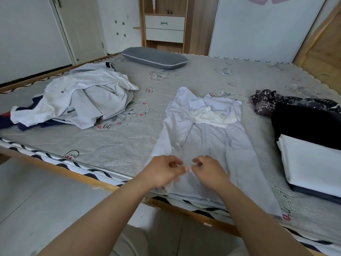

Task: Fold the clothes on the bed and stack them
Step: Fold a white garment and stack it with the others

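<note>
Head view: pale shirt point(201, 126) lies flat, wrinkled, on the bed point(114, 145); left hand point(162, 172) and right hand point(208, 171) pinch its hem.

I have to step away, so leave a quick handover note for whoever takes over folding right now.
Left hand and right hand: each pinches the near hem of the white shirt, spread flat on the bed.
Done: folded white piece atop a dark stack at right.
Left: fold this shirt, the patterned garment, and the unfolded pile at left, then stack.
</note>
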